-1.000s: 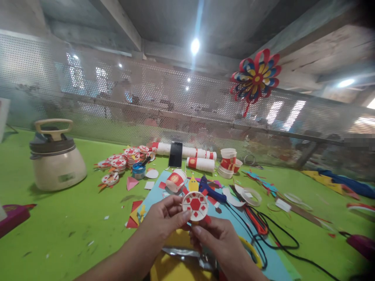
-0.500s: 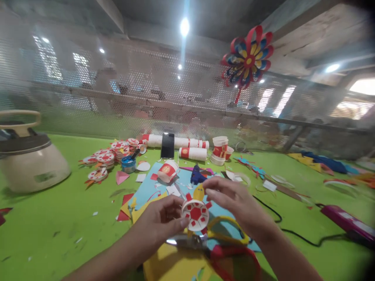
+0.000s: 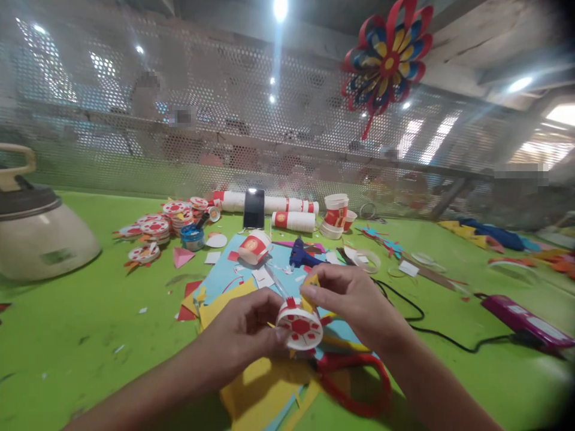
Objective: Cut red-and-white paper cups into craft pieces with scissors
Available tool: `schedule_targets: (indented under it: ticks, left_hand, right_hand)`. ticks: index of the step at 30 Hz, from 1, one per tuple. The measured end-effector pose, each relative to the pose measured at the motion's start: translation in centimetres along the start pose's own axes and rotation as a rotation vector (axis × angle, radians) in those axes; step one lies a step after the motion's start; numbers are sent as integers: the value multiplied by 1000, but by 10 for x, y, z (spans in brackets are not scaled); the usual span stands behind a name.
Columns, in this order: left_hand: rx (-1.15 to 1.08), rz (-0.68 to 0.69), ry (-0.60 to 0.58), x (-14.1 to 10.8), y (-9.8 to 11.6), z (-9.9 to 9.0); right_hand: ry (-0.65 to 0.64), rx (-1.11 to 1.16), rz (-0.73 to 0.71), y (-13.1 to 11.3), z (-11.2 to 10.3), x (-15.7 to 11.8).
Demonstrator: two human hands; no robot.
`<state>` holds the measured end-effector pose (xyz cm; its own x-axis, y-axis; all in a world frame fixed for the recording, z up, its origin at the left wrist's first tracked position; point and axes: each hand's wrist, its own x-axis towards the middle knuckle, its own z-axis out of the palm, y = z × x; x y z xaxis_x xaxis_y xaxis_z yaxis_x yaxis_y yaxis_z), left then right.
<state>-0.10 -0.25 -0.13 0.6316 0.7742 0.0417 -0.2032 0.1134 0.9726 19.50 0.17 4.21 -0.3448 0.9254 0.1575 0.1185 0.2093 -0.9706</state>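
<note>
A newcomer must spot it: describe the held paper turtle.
On the green table, find the light-blue sheet; the paper turtle is over its near part. Unlike its lookalikes farther left, it is held by the left hand and right hand.

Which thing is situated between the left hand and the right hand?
The head view shows a paper turtle between them: the left hand holds its round body, the right hand pinches its yellow head.
</note>
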Motion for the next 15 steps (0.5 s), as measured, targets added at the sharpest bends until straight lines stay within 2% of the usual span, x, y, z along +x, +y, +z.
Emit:
schedule_targets:
  ticks: [6, 11, 15]
  left_hand:
    - [2, -21, 49, 2, 5, 4]
    - [-18, -31, 82, 2, 4, 5]
    - [-47, -54, 83, 1, 3, 4]
  right_hand:
    - [76, -69, -15, -1, 9, -2]
    - [170, -223, -118, 1, 17, -3]
    - [198, -314, -146, 1, 19, -4]
